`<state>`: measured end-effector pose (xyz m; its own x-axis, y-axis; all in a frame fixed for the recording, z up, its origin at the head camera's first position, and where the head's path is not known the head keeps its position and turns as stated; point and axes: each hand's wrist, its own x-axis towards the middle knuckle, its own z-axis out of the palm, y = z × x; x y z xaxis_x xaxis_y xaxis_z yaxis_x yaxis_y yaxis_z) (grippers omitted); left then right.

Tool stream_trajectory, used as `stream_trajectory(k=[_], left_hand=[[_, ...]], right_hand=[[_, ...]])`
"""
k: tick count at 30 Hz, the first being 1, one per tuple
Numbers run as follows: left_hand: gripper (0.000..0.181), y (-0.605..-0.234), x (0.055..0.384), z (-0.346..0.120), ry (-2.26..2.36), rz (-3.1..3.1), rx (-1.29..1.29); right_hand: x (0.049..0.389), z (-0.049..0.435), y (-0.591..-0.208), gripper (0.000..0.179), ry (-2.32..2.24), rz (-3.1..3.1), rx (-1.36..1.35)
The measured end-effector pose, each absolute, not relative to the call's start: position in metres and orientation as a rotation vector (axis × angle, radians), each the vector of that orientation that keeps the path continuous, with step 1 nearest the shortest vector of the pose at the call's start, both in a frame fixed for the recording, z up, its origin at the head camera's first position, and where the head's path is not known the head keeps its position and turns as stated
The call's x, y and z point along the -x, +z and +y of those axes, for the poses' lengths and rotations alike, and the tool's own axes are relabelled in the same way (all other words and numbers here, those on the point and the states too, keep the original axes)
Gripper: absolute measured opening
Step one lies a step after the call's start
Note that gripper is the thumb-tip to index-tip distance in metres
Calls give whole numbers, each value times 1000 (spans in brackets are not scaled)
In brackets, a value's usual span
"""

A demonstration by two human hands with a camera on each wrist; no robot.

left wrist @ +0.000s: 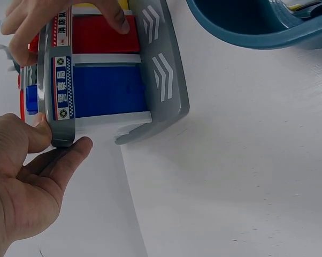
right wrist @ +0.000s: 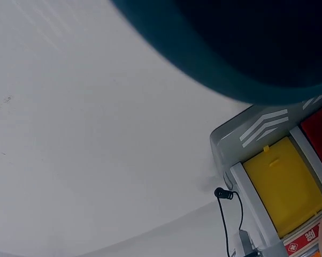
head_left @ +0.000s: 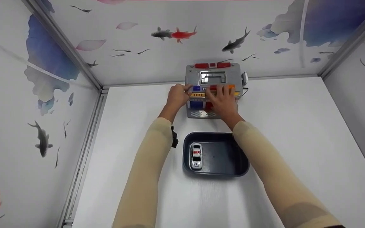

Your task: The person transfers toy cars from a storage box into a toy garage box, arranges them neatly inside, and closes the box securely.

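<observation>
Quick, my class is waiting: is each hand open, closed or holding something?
Left hand: holding, pinching the left end of the grey strip on the toy station.
Right hand: holding the strip, fingers over it, thumb on the red door.

Smooth plastic toy station [head_left: 201, 102]; tray [head_left: 215, 174] seemingly glossy plastic

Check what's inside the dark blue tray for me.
The dark blue tray holds a white toy car near its left wall. The right sleeve hides the tray's far right corner, so I can't tell whether anything lies there.
</observation>
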<state>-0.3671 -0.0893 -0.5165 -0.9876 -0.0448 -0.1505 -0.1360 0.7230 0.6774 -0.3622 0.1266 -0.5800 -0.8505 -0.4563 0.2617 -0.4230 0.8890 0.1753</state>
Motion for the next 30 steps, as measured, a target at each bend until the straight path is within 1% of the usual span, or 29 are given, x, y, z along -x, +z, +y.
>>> stream_trajectory(k=[4, 11, 20, 30], left_hand=[[40, -516, 368, -89, 1118, 2788, 158], [40, -516, 368, -89, 1082, 2822, 124], [40, -519, 367, -91, 1092, 2827, 136], [39, -519, 367, -88, 1071, 2841, 116]], right_hand=[[363, 127, -582, 75, -175, -2727, -653], [365, 127, -585, 54, -223, -2692, -633], [364, 123, -584, 63, -296, -2740, -625], [364, 125, -588, 61, -282, -2738, -597]])
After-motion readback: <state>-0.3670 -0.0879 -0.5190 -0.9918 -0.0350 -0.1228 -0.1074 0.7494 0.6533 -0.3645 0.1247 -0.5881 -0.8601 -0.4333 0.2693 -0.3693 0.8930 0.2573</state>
